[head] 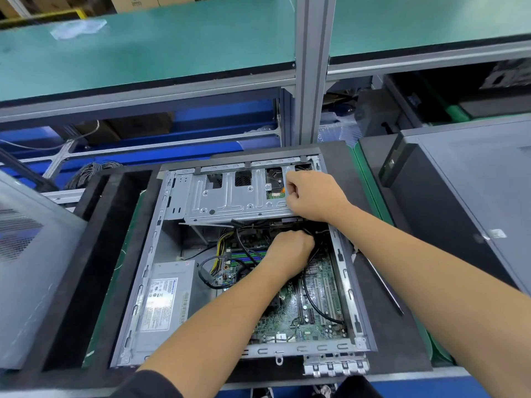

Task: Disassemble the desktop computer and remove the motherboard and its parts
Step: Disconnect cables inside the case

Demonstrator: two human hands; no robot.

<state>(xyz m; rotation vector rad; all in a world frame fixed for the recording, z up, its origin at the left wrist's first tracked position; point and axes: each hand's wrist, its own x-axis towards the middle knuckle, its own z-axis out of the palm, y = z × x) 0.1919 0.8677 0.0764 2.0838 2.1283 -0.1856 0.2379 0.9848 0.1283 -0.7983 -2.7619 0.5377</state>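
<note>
case (pixel 161 254): holds one motherboard (pixel 313 305), one power supply (pixel 168 294)
left hand (pixel 290 251): curled around black cables (pixel 311 235)
right hand (pixel 311 196): fingers curled on drive cage (pixel 230 202), above left hand

Across the top of the frame runs a green-topped shelf (pixel 172 50), with a crumpled clear plastic bag (pixel 79 28) at its upper left. A grey aluminium post (pixel 311 67) stands up the middle. Cardboard boxes (pixel 135 2) sit beyond at the top edge. At far left lies a grey side panel (pixel 26 254); at right, a dark tower case (pixel 465 202). A bundle of black cables (pixel 92 172) sits left of centre.
</note>
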